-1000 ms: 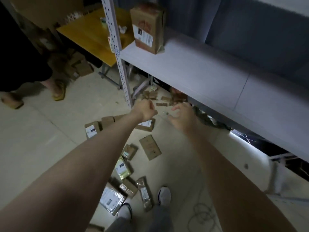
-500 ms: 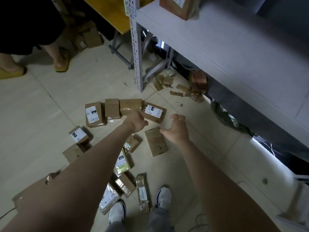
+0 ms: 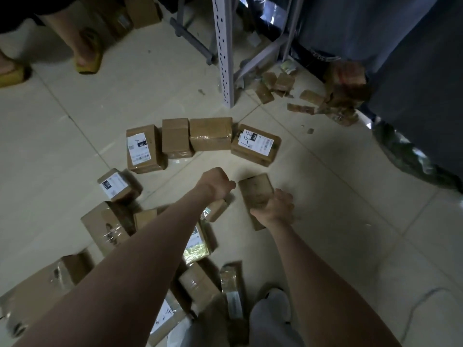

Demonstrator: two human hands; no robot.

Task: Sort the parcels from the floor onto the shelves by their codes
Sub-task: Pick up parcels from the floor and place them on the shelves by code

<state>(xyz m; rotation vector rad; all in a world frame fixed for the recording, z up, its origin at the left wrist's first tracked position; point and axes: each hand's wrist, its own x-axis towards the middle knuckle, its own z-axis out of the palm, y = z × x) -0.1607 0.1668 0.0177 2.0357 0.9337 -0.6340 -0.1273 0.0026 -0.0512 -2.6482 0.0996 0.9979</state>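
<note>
Several brown parcels lie scattered on the tiled floor. My right hand (image 3: 274, 209) is down on a flat brown parcel (image 3: 254, 191), its fingers curled over the near end. To its left, my left hand (image 3: 216, 182) hovers as a fist with nothing in it, above a small parcel (image 3: 216, 210). Beyond the hands a row of boxes curves across the floor, among them one with a label reading 1-33 (image 3: 255, 145), a taped box (image 3: 210, 134) and a labelled box (image 3: 144, 149). More parcels, such as a green-tinted pouch (image 3: 196, 247), lie under my left forearm.
The white perforated shelf upright (image 3: 223, 51) stands just behind the row. Cardboard scraps (image 3: 283, 83) and a dark bag (image 3: 413, 156) lie under the shelf on the right. Another person's feet in yellow sandals (image 3: 87, 56) are at top left. My shoe (image 3: 274, 304) is at the bottom.
The view has tipped down from the shelf to the floor. Both hands have dropped lower, and my right hand has come down onto the flat brown parcel.
</note>
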